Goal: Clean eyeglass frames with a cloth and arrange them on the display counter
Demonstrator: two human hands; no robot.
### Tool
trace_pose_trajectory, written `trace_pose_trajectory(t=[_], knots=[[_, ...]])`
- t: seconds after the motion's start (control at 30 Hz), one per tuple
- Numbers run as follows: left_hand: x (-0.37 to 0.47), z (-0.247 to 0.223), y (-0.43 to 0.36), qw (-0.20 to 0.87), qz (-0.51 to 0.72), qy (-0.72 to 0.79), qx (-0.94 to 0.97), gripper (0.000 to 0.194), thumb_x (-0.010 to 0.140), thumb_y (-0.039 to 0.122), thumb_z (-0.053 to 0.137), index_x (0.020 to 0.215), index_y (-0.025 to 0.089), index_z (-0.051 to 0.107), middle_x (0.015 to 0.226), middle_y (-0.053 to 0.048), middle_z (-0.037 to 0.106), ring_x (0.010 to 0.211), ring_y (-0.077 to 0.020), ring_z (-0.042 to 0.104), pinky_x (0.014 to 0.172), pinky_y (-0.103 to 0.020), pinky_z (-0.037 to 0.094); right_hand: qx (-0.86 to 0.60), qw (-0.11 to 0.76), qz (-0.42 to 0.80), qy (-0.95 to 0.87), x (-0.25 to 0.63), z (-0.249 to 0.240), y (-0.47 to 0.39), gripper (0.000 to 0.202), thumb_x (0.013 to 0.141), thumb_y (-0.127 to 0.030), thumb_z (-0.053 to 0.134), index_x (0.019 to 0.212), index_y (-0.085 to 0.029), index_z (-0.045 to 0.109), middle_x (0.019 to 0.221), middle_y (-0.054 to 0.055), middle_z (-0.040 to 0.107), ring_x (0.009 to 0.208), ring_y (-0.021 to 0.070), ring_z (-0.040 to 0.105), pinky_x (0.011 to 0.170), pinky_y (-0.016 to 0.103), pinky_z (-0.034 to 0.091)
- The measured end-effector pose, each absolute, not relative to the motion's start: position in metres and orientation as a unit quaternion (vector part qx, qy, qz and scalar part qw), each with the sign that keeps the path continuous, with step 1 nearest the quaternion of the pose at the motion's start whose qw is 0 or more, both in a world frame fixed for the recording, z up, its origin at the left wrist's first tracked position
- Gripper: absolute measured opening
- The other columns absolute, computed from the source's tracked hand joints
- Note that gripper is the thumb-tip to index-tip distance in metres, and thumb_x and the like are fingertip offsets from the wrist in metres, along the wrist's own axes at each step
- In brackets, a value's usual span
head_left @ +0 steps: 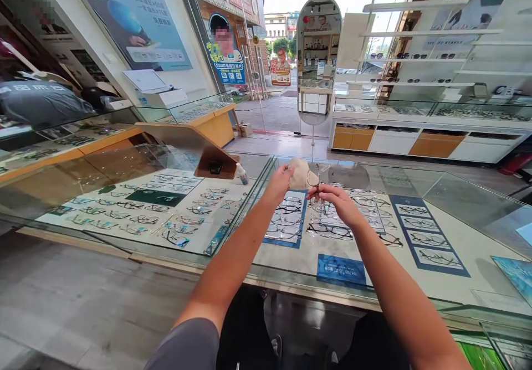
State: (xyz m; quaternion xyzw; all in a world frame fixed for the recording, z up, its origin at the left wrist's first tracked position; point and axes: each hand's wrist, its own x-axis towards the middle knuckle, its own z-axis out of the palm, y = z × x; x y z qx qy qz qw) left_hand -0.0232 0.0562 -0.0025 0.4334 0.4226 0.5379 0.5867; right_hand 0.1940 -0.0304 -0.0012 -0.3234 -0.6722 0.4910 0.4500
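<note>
Over the glass display case, my left hand is closed on a beige cloth. Beside the cloth is a pair of eyeglasses with a thin frame. My right hand pinches the eyeglasses at their near side, fingers partly stretched. The cloth meets or overlaps one part of the frame; whether it wraps a lens, I cannot tell. Rows of spectacle frames lie under the glass below both hands.
A small spray bottle stands left of my left hand, near a brown slanted panel. An oval mirror rises beyond the case. A blue card lies inside it. Far left, a person in a grey shirt bends over.
</note>
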Motion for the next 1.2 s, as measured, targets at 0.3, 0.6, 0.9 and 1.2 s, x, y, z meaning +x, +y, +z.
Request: trace_pose_trajectory(t=[0.3,0.6,0.9,1.2], knots=[[-0.032,-0.015,0.047,0.688,0.503,0.305,0.425,0.041,0.089,0.040,0.082,0.120,0.020,0.067,0.108,-0.009,0.080,0.097,-0.0248,0.079,0.082,-0.037,0.065,-0.339,0.408,0.493,-0.690,0.192,-0.003,-0.029,0.028,0.095,-0.043,0.066,0.105,-0.025,0.084,0.108,0.006,0.082,0.108,0.0276,0.068,0.100,0.042,0.049],[-0.034,-0.008,0.039,0.721,0.482,0.230,0.442,0.050,0.077,0.011,0.079,0.126,0.018,0.073,0.110,-0.007,0.080,0.098,-0.0196,0.077,0.097,-0.037,0.061,-0.330,0.416,0.544,-0.650,0.197,-0.008,-0.028,0.032,0.097,-0.045,0.066,0.116,-0.024,0.082,0.114,0.007,0.082,0.107,0.0279,0.070,0.098,0.042,0.050],[-0.012,-0.003,0.017,0.712,0.522,0.214,0.417,0.060,0.070,0.029,0.104,0.121,0.018,0.075,0.111,-0.006,0.080,0.099,-0.0162,0.075,0.092,-0.028,0.059,-0.295,0.417,0.574,-0.640,0.193,-0.011,-0.030,0.032,0.100,-0.042,0.066,0.118,-0.022,0.081,0.117,0.008,0.081,0.111,0.0273,0.071,0.104,0.041,0.050],[-0.002,0.005,0.000,0.711,0.486,0.202,0.467,0.053,0.077,0.059,0.096,0.096,0.014,0.075,0.066,0.002,0.062,0.051,-0.0078,0.051,0.047,-0.022,0.042,-0.260,0.437,0.581,-0.635,0.188,0.000,-0.038,0.027,0.098,-0.038,0.067,0.113,-0.022,0.083,0.111,0.006,0.079,0.101,0.0238,0.067,0.098,0.038,0.050]])
